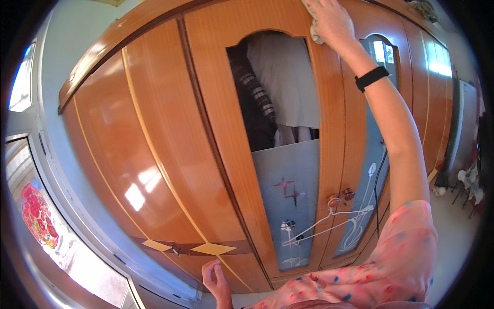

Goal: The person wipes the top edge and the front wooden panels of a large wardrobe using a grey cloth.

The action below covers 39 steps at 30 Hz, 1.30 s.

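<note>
Raised high at the top of the picture, my right hand [334, 25] presses a pale folded cloth [315, 34] to the upper frame of a wooden wardrobe door [270, 17]. Part of the cloth is hidden under the palm and cut off by the picture's edge. My left hand [214, 276] hangs low near the left wardrobe panels, with its fingers curled and nothing visible in it. Below my right hand, an arched door opening [285, 73] shows hanging clothes behind it. Frosted decorated glass [287, 170] fills the lower part of that opening.
A white clothes hanger [326, 222] hangs from a round wooden knob [334, 201], beside a second knob [348, 194]. A dark cable [376, 193] runs down the right glass door. At left stands a glazed door [69, 247] bearing a red floral decoration [38, 214].
</note>
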{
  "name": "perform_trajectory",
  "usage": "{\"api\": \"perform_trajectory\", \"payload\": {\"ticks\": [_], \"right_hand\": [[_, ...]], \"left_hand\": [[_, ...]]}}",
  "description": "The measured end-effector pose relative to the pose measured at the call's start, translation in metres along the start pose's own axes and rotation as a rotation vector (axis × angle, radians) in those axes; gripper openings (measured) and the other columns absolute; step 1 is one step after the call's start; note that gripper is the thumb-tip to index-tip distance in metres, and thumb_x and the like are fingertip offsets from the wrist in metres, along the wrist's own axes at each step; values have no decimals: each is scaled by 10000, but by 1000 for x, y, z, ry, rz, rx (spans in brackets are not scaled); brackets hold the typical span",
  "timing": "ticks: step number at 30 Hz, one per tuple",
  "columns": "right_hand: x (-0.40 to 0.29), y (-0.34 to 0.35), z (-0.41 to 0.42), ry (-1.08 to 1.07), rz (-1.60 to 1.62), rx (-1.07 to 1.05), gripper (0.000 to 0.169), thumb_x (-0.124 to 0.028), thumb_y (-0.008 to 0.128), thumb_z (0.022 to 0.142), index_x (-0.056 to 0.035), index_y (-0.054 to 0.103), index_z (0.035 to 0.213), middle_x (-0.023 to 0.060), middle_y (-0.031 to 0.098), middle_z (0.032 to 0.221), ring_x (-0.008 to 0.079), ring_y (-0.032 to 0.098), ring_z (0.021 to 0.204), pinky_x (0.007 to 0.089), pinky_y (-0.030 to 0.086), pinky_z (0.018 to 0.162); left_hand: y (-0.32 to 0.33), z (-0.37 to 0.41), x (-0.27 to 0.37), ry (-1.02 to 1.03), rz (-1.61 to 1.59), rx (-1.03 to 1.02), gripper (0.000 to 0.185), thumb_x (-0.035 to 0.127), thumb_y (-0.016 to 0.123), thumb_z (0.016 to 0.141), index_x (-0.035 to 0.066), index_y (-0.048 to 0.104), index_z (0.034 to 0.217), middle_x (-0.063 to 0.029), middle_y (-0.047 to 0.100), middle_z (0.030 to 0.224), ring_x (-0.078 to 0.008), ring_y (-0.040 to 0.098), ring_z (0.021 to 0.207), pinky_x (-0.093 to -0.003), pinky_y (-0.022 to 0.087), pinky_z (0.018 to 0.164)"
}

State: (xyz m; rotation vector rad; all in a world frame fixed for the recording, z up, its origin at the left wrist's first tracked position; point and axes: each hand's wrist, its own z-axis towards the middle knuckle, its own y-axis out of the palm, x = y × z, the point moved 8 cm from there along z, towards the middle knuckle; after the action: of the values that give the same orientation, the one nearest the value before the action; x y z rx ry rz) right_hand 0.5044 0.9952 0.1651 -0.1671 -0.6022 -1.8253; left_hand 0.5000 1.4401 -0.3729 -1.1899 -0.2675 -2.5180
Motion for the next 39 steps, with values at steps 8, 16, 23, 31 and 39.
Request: {"api": "perform_trajectory", "payload": {"ticks": [8, 16, 23, 31, 39], "right_hand": [[147, -23, -108, 247, -1, -144, 367, 0, 537, 970, -123, 626, 1304, 71, 615, 1348, 269, 567, 1251, 397, 469, 1036], [134, -62, -254, 1254, 1938, -190, 549, -192, 575, 986, 81, 395, 1427, 233, 618, 1274, 311, 676, 1097, 392, 599, 873], [79, -90, -299, 1394, 2205, -298, 579, -246, 553, 990, 103, 387, 1421, 250, 613, 1278, 337, 698, 1050, 371, 627, 826], [-36, -141, -374, 1664, 2174, -535, 530, -265, 635, 968, 15, 477, 1390, 128, 632, 1272, 221, 651, 1099, 360, 546, 934], [-129, -198, -417, 1964, 1974, -522, 411, -151, 635, 976, -47, 528, 1359, 67, 622, 1242, 179, 606, 1138, 344, 516, 952]], "left_hand": [[60, -39, 20, 2, 27, -77, 101, 0, 567, 942, -16, 667, 953, -100, 644, 986, -191, 594, 924, -296, 471, 824], [143, -73, 39, 8, -25, -197, 83, 24, 593, 938, -19, 662, 955, -93, 645, 967, -181, 581, 893, -290, 467, 811], [202, -92, 70, 50, 3, -322, 96, -8, 608, 915, -15, 676, 983, -100, 649, 969, -181, 581, 860, -290, 474, 768], [277, -98, 95, 6, -278, -713, 298, 130, 670, 926, 3, 637, 1194, -149, 635, 1243, -257, 606, 1141, -367, 461, 996], [321, -136, 89, -471, -638, -992, 515, 145, 733, 912, -24, 527, 1353, -103, 599, 1265, -175, 602, 1107, -330, 478, 979]]}}
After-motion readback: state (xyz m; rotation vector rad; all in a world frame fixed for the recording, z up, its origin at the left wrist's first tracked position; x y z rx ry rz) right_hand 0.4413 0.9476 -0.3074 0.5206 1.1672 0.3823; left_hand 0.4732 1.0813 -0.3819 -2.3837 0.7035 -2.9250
